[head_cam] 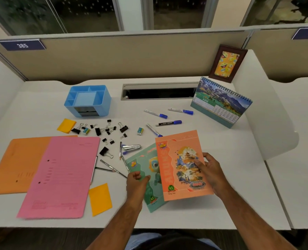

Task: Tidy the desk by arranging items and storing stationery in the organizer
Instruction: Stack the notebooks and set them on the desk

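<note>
Head view, hands: I see the right hand (pixel 208 170) grasping the orange paper notebook with a pagoda picture (pixel 181 165) at its right edge, thumb on the cover; the left hand (pixel 136 181) has loosely curled fingers touching the green paper notebook (pixel 149 177) that lies under the orange one; I cannot tell if it really pinches it.
Head view, organizer: the light blue plastic desk organizer (pixel 88 101) stands at the back left; its compartments look empty.
Head view, done: I judge almost nothing; only the notebooks are being gathered.
Head view, left: the blue-capped markers (pixel 156 113), black binder clips (pixel 102 130), pencils (pixel 111 168), silver stapler (pixel 131 147) and small erasers (pixel 140 131) lie loose on the white desk (pixel 230 186); the pink paper folder (pixel 59 177) overlaps the orange folder (pixel 18 163).
</note>
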Motion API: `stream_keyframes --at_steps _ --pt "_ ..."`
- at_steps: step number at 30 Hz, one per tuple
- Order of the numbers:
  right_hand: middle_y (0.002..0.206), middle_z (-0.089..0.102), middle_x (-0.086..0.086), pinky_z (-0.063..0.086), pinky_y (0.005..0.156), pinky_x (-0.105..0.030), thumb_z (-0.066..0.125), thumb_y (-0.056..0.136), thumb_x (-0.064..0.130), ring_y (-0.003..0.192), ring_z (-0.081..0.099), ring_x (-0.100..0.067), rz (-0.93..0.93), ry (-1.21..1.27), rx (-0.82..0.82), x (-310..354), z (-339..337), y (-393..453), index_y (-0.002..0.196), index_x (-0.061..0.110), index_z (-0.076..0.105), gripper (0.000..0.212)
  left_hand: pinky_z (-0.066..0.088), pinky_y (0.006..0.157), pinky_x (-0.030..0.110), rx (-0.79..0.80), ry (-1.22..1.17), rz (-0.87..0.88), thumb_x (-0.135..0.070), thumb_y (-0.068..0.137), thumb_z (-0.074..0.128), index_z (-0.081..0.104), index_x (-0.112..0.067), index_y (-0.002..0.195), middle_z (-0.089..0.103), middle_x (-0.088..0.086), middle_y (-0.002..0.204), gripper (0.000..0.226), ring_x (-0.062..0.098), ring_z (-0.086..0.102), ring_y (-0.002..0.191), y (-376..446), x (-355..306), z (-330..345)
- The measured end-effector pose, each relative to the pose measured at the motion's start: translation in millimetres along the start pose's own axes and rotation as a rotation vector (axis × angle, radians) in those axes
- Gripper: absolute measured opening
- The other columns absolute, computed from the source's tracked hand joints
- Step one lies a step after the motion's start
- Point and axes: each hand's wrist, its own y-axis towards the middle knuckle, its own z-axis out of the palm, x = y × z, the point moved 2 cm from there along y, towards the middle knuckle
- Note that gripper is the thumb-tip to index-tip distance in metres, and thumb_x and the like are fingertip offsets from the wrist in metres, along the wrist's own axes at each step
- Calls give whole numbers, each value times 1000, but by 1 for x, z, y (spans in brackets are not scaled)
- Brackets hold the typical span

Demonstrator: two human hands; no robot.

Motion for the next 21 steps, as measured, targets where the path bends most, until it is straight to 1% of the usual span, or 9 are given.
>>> stream_keyframes --at_steps 3,5,6,8,10,12,17,21 --pt "100 79 -7 61 78 -58 72 93 27 85 77 -32 -2 -6 -1 -1 -4 2 119 20 61 28 60 89 47 -57 119 29 -21 77 87 54 -31 101 60 3 116 42 23 64 104 -2 5 4" --pt "100 79 -8 61 78 -59 72 94 27 85 77 -32 -3 -6 1 -1 -6 2 120 20 61 29 55 95 46 -105 223 62 -25 77 87 54 -28 110 54 0 119 46 23 57 112 -5 2 7" --pt "101 79 -7 61 78 -58 71 94 27 85 77 -32 -3 -8 2 -2 -7 2 120 20 61 29 52 98 45 -125 265 65 -26 78 86 54 -24 117 51 1 122 51 24 53 116 -6 0 9" --pt "101 79 -7 61 78 -58 71 94 27 85 77 -31 -3 -13 7 -3 -9 2 121 20 61 29 49 101 46 -168 277 49 -28 79 86 51 -17 127 48 5 128 60 27 48 121 -5 -3 12" --pt "101 79 -7 61 78 -58 71 94 28 86 77 -31 4 -16 13 -5 -11 2 121 21 61 29 49 102 47 -206 262 35 -28 78 87 50 -13 131 46 9 133 66 30 47 124 -4 -6 13" --pt "101 79 -7 61 78 -58 70 94 28 86 77 -31 7 -19 15 -7 -14 2 121 21 61 29 48 102 46 -231 255 25 -28 80 86 49 -11 133 44 11 135 67 32 46 126 -3 -9 14" --pt "101 79 -7 61 77 -57 70 95 28 85 77 -31 2 -19 10 -9 -20 1 122 22 61 30 50 96 45 -251 262 33 -27 80 86 50 -10 130 45 12 133 64 31 48 125 2 -16 16" --pt "101 79 -6 62 75 -55 70 95 28 84 78 -31 6 -26 4 -11 -25 1 123 22 60 30 53 99 48 -254 300 36 -28 76 88 51 -8 129 46 13 132 67 32 51 122 14 -17 19"
